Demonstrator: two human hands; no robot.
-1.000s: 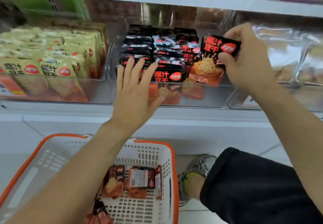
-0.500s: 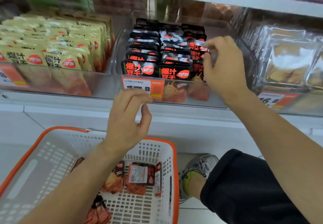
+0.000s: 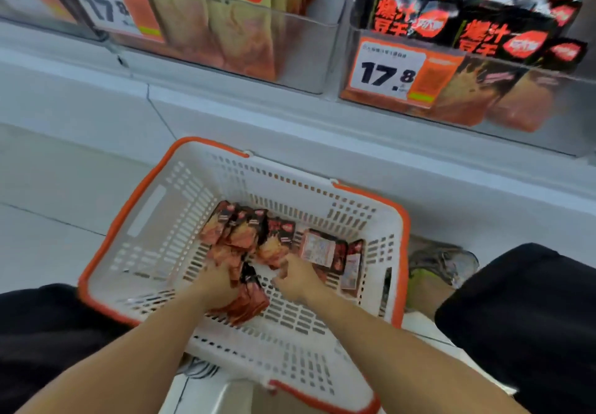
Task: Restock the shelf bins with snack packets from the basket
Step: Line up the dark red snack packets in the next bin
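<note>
Two hands are down inside the basket, lower centre of the frame. Upper left: a clear bin of yellow packets on the shelf, with a price tag on the bin front. Centre left: the white basket with an orange rim sits on the floor below the shelf. Its black-and-red snack packets lie in a loose cluster on the far side of the basket floor. The left hand rests on packets, fingers curled around a dark one. Just right of it, the right hand reaches toward the cluster, fingers bent at the packets; whether it grips one, I cannot tell, owing to blur. Upper right: a second bin filled with black packets, price tag reading 17.8. Lower right: a grey shoe beside the basket and a black-clad knee.
</note>
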